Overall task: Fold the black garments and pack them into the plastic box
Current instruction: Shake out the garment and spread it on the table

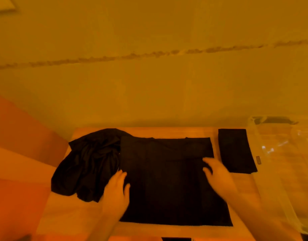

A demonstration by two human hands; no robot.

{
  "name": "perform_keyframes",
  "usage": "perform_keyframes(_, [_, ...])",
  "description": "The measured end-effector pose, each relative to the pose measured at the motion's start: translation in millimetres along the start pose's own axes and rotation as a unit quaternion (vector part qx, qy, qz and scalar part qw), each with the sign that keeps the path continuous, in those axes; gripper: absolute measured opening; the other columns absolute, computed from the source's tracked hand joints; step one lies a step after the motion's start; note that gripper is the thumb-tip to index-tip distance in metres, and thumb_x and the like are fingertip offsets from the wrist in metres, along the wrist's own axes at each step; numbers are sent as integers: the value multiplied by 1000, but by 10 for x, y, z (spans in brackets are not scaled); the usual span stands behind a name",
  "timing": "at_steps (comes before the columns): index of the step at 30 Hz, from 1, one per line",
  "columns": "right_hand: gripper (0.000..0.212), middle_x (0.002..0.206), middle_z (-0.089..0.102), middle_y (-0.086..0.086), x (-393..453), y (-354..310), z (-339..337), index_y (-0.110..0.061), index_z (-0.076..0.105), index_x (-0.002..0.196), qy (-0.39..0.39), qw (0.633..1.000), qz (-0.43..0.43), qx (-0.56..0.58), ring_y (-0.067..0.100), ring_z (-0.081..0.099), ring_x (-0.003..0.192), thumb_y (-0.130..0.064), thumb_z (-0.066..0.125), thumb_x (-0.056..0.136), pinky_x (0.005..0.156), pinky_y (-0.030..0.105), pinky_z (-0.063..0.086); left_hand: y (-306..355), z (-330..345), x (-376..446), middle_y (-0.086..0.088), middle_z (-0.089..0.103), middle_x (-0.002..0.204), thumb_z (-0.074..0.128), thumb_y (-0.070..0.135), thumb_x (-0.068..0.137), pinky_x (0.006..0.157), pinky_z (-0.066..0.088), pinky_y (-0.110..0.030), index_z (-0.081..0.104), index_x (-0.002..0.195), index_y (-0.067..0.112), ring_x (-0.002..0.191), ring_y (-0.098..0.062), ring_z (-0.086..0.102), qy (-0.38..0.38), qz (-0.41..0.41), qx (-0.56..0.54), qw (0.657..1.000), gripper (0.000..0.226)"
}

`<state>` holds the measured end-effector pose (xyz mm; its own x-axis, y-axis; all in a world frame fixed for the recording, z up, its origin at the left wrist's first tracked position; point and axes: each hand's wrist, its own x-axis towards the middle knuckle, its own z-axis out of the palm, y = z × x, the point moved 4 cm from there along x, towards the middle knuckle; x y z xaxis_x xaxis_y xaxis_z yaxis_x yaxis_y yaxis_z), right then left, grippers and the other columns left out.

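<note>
At the left of the table (pixel 66 214) lies a crumpled black heap (pixel 87 164), touching the black shirt (pixel 167 180) spread flat at centre frame. The left hand (pixel 115 190) rests flat on the shirt's left edge with fingers straight, while the right hand (pixel 217 173) rests on its right side, fingers slightly bent, blurred. Right of it sits a folded black garment (pixel 235 150), just beside the clear plastic box (pixel 280 153) at the frame's right edge.

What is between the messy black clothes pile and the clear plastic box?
In the head view, the flat black shirt under both hands, then the small folded black garment beside the box.
</note>
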<state>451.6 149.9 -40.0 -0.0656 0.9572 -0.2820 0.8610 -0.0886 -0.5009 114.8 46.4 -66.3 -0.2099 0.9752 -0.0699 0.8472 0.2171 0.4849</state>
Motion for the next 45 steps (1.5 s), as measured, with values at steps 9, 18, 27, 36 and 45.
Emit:
perform_keyframes(9, [65,157,-6,-9,-1399,755,978,-26,1,148,-104,971,-104,-190,8,-6,144,-59,2,92,114,26,-6,-474,371,-930,1,-9,157,4,56,92,115,-3,-36,-3,148,19,145,-17,-7,-143,94,171,970,67])
perform_keyframes(18, [65,157,-4,-2,-1636,983,947,-21,2,149,-134,958,-29,-252,13,-4,144,-56,5,95,113,30,-2,-694,335,-1068,-6,44,140,5,57,93,109,7,-47,34,137,16,144,-19,-3,-224,120,287,923,67])
perform_keyframes(27, [59,156,9,-1,-217,-196,466,-16,15,147,16,982,-97,-163,15,5,144,-47,16,96,116,31,7,186,120,151,-7,27,152,3,47,95,115,22,-43,30,143,14,141,-22,23,-127,175,253,943,65])
perform_keyframes(36, [19,110,58,16,1196,-20,97,-2,62,103,87,980,-2,-181,34,53,102,-13,51,93,84,41,38,324,485,1249,-5,0,157,25,43,98,116,-3,-39,0,148,16,144,-20,-8,-134,117,236,955,62])
perform_keyframes(45, [26,109,55,7,1316,66,47,-8,57,105,-4,990,-14,-141,27,49,108,-26,62,87,91,41,36,231,343,1610,-9,60,114,62,25,86,98,33,-48,64,112,11,113,-30,50,-20,52,128,990,29])
